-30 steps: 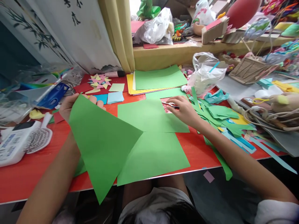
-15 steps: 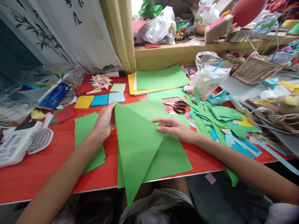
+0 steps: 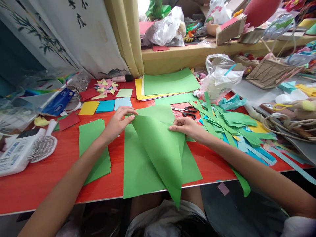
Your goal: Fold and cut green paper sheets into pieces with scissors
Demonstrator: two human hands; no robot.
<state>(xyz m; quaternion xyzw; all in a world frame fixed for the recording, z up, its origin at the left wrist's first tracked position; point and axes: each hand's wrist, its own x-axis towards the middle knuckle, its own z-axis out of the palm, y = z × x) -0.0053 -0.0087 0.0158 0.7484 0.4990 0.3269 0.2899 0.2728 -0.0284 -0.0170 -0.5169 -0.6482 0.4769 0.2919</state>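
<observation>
A folded green paper sheet [image 3: 161, 151] curls up above the table, its pointed end hanging past the front edge. My right hand [image 3: 185, 127] pinches its right side between thumb and fingers. At its upper left corner, my left hand [image 3: 119, 123] has fingers stretched out, the tips close to the paper; whether they touch it I cannot tell. Beneath lie more green sheets [image 3: 138, 174], spread flat. Black-handled scissors [image 3: 189, 112] rest just beyond my right hand. To the left of my left forearm is a stack of green paper [image 3: 91, 138].
Green and blue paper strips [image 3: 222, 121] pile up on the right. Coloured paper squares [image 3: 105, 106] and a heap of small folded pieces [image 3: 107, 86] lie at the back left. A hairbrush [image 3: 44, 144] and a white box [image 3: 19, 151] sit at the left. A plastic bag [image 3: 223, 79] stands behind the strips.
The folded sheet has swung to the right and curled, its point moving rightward. My left hand has loosened from the corner; my right hand now pinches slightly farther right.
</observation>
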